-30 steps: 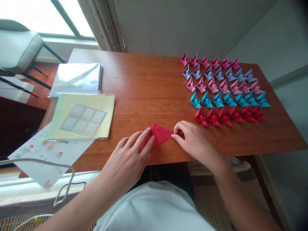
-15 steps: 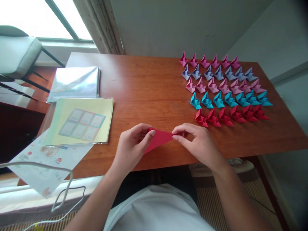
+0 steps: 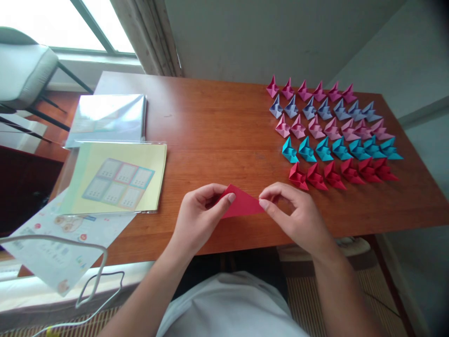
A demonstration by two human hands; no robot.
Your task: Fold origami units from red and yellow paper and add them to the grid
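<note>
A red folded paper triangle [image 3: 242, 204] is held just above the near edge of the wooden table [image 3: 217, 131]. My left hand [image 3: 199, 221] pinches its left corner between thumb and fingers. My right hand [image 3: 296, 216] pinches its right corner. At the right of the table stand rows of small folded paper pieces [image 3: 331, 133]: magenta at the back, then lilac-blue, pink, turquoise, and red [image 3: 333, 174] nearest me.
A clear packet of yellow paper with a printed grid [image 3: 117, 180] lies at the left, a shiny plastic packet [image 3: 107, 117] behind it, and a printed sheet [image 3: 59, 248] overhangs the table's near left corner. A grey chair [image 3: 24, 70] stands by the window. A white cable [image 3: 87, 276] hangs below.
The red triangle was pressed flat on the table under both hands; now both hands have lifted it and hold it by its two corners.
</note>
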